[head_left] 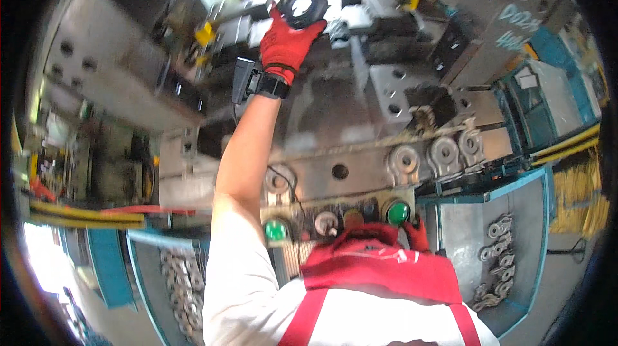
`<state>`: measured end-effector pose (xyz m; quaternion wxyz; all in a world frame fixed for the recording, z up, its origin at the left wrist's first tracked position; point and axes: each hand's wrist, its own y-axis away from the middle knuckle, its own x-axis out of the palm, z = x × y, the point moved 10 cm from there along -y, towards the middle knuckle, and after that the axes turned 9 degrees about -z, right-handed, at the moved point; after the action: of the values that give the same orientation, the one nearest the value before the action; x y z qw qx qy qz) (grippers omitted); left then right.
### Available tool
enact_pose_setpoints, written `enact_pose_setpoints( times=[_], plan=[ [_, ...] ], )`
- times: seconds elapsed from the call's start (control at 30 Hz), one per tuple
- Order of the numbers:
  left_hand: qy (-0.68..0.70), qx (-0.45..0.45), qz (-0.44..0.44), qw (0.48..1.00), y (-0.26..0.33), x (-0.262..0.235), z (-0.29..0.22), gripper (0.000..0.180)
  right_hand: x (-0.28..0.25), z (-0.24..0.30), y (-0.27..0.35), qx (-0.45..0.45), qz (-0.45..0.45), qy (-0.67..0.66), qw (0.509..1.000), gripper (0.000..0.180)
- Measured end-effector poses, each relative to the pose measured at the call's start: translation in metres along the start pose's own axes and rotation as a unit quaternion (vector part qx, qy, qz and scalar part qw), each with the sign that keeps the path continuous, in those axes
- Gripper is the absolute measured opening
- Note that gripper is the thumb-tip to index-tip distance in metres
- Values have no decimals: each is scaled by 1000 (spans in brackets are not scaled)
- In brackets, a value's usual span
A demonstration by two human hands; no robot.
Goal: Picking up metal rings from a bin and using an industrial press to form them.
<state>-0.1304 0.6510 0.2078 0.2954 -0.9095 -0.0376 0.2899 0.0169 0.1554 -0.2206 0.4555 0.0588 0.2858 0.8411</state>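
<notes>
At lower right, a blue-edged bin holds metal parts; a lower-left bin holds more. At top centre, the left hand grips a dark ring; the right hand, grip unclear, is beside a green button.

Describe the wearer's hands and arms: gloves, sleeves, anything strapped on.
Left hand: red glove with dark cuff band, black wrist strap, boxy black device, white short sleeve. A thin dark cable shows near the bare forearm. Right hand: red glove with dark patches, mostly hidden; sleeve unclear.
</notes>
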Motion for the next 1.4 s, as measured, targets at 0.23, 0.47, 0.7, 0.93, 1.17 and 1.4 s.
enact_pose_setpoints(
  times=[0.23,0.47,0.7,0.93,1.17,1.4],
  plan=[
    [151,-135,103,974,189,-98,35,87,9,30,0,46,81,64,994,50],
    [-133,-258,162,943,310,-103,124,100,17,53,-1,-20,189,212,959,45],
    [-330,-169,128,920,304,-70,189,104,9,139,17,-267,1,409,873,53],
    [-333,-177,142,915,307,-75,180,100,68,230,15,-442,-150,400,788,83],
    [-156,-95,19,983,316,-120,135,82,89,208,-36,-292,-147,509,796,103],
    [-8,-134,-97,986,319,-184,133,63,83,233,13,-319,-145,433,831,105]
  ],
)
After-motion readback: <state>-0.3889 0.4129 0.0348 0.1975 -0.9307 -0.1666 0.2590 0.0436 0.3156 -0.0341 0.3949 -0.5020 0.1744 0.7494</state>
